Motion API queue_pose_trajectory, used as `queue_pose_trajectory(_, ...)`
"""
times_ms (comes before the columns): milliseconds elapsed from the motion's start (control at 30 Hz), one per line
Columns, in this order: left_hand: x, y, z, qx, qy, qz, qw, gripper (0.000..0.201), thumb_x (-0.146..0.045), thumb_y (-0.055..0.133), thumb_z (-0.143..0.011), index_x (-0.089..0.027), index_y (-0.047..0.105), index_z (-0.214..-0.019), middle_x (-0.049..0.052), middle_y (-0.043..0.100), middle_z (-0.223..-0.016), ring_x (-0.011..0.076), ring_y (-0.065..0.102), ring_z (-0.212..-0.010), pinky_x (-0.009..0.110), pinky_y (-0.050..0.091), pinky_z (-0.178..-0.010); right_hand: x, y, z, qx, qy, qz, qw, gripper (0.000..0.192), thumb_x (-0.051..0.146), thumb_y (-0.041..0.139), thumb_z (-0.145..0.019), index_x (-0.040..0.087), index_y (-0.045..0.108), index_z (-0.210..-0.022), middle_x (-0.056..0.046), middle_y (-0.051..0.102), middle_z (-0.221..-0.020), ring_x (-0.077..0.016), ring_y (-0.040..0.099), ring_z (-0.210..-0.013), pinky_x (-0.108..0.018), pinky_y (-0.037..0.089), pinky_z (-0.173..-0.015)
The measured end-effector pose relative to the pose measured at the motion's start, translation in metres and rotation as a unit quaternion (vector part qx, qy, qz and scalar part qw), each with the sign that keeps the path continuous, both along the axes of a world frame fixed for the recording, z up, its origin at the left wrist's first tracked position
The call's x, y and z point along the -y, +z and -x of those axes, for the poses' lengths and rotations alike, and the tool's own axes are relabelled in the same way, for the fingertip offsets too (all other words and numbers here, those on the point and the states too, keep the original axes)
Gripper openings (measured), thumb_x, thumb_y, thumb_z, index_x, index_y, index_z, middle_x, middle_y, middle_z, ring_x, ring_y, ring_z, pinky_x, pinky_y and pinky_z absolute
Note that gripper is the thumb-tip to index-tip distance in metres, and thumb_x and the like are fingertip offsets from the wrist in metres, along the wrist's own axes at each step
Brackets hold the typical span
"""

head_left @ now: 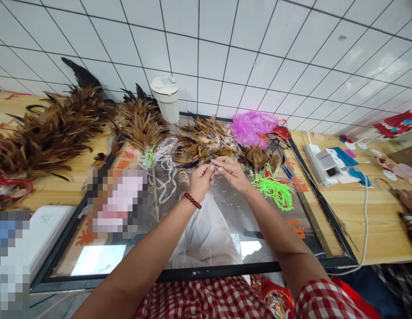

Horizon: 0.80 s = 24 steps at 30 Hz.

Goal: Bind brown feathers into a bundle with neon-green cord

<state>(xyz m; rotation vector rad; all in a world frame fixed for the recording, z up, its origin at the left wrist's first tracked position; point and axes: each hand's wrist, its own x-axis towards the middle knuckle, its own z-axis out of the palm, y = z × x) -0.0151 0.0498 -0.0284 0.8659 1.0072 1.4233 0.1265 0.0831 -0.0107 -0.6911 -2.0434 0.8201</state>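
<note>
Here, both hands meet mid-surface: the left hand [201,179] and right hand [231,170] pinch the base of one brown feather bunch [202,141]. Two more feather bunches lie along the far edge, one white cup [166,98] behind them. The near glass surface [206,230] lies open.

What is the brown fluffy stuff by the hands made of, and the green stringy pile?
The brown bunch looks like real feathers: thin, glossy, pointed strands, brown with dark tips. The green pile looks like neon plastic or nylon cord, smooth and loopy; which one is unclear.
</note>
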Motion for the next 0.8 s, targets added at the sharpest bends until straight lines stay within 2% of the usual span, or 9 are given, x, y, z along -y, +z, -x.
queue_pose_trajectory(100, 0.003, 0.001, 0.002, -0.048, -0.017, -0.020, 0.998, 0.033, -0.047, 0.064, -0.076, -0.015, 0.061, -0.070, -0.005, 0.044, -0.049, 0.0049, 0.036, -0.040, 0.019, 0.027, -0.040, -0.002, -0.002, -0.002, -0.013, -0.010, 0.015, 1.000, 0.038, 0.044, 0.044, -0.095, 0.026, 0.063, -0.124, -0.008, 0.062, -0.115, -0.0190, 0.057, -0.110, -0.039, 0.046, -0.096)
queue_pose_trajectory(167, 0.008, 0.003, 0.002, -0.116, -0.069, -0.059, 0.989, 0.031, -0.044, 0.060, -0.080, -0.015, 0.063, -0.070, -0.005, 0.044, -0.047, 0.0057, 0.036, -0.039, 0.020, 0.029, -0.041, -0.005, -0.006, -0.004, -0.027, -0.050, 0.014, 0.998, 0.036, 0.042, 0.044, -0.095, 0.026, 0.065, -0.121, -0.008, 0.064, -0.109, -0.0185, 0.058, -0.105, -0.037, 0.048, -0.092)
queue_pose_trajectory(233, 0.015, 0.006, 0.000, -0.196, -0.125, -0.125, 0.964, 0.026, -0.037, 0.058, -0.083, -0.015, 0.065, -0.070, -0.003, 0.050, -0.049, 0.0071, 0.041, -0.043, 0.021, 0.033, -0.046, -0.009, -0.012, -0.005, -0.006, -0.092, -0.015, 0.996, 0.032, 0.038, 0.046, -0.095, 0.025, 0.068, -0.114, -0.007, 0.065, -0.101, -0.0178, 0.060, -0.097, -0.035, 0.049, -0.086)
queue_pose_trajectory(333, 0.023, 0.009, -0.005, -0.276, -0.162, -0.214, 0.923, 0.023, -0.026, 0.055, -0.084, -0.015, 0.066, -0.067, 0.002, 0.064, -0.062, 0.0111, 0.055, -0.059, 0.022, 0.041, -0.058, -0.015, -0.023, -0.002, 0.095, -0.112, -0.095, 0.985, 0.027, 0.030, 0.050, -0.093, 0.025, 0.069, -0.110, -0.007, 0.064, -0.095, -0.0176, 0.059, -0.090, -0.033, 0.047, -0.080)
queue_pose_trajectory(433, 0.026, 0.008, -0.011, -0.305, -0.169, -0.250, 0.903, 0.021, -0.021, 0.053, -0.086, -0.016, 0.067, -0.071, 0.004, 0.069, -0.069, 0.0123, 0.060, -0.064, 0.023, 0.044, -0.062, -0.018, -0.030, 0.005, 0.215, -0.146, -0.154, 0.953, 0.028, 0.024, 0.050, -0.092, 0.028, 0.067, -0.115, -0.006, 0.063, -0.096, -0.0186, 0.053, -0.086, -0.033, 0.041, -0.076)
queue_pose_trajectory(533, 0.024, 0.005, -0.012, -0.317, -0.153, -0.256, 0.900, 0.021, -0.020, 0.052, -0.087, -0.016, 0.068, -0.074, 0.004, 0.070, -0.071, 0.0124, 0.061, -0.066, 0.023, 0.045, -0.062, -0.017, -0.028, 0.008, 0.267, -0.183, -0.172, 0.930, 0.020, 0.025, 0.053, -0.091, 0.030, 0.069, -0.102, -0.004, 0.063, -0.093, -0.0194, 0.050, -0.085, -0.034, 0.035, -0.075)
queue_pose_trajectory(633, 0.021, 0.004, -0.009, -0.327, -0.118, -0.255, 0.903, 0.021, -0.021, 0.053, -0.087, -0.016, 0.067, -0.073, 0.003, 0.069, -0.068, 0.0118, 0.060, -0.063, 0.023, 0.044, -0.061, -0.015, -0.023, 0.005, 0.230, -0.188, -0.172, 0.939, 0.019, 0.027, 0.049, -0.094, 0.024, 0.067, -0.092, -0.005, 0.065, -0.096, -0.0189, 0.052, -0.090, -0.033, 0.034, -0.078)
queue_pose_trajectory(700, 0.019, 0.004, -0.006, -0.323, -0.073, -0.252, 0.909, 0.021, -0.023, 0.052, -0.087, -0.017, 0.066, -0.073, 0.002, 0.066, -0.065, 0.0113, 0.057, -0.061, 0.023, 0.044, -0.061, -0.014, -0.019, 0.000, 0.209, -0.166, -0.165, 0.950, 0.020, 0.027, 0.046, -0.095, 0.021, 0.064, -0.092, -0.006, 0.066, -0.098, -0.0181, 0.054, -0.092, -0.033, 0.034, -0.079)
queue_pose_trajectory(800, 0.013, 0.005, -0.001, -0.306, 0.040, -0.237, 0.921, 0.021, -0.026, 0.052, -0.088, -0.017, 0.065, -0.075, 0.002, 0.064, -0.069, 0.0122, 0.058, -0.066, 0.025, 0.046, -0.065, -0.012, -0.012, -0.005, 0.219, -0.122, -0.163, 0.954, 0.019, 0.023, 0.044, -0.094, 0.019, 0.062, -0.091, -0.007, 0.066, -0.095, -0.0183, 0.055, -0.089, -0.032, 0.035, -0.077)
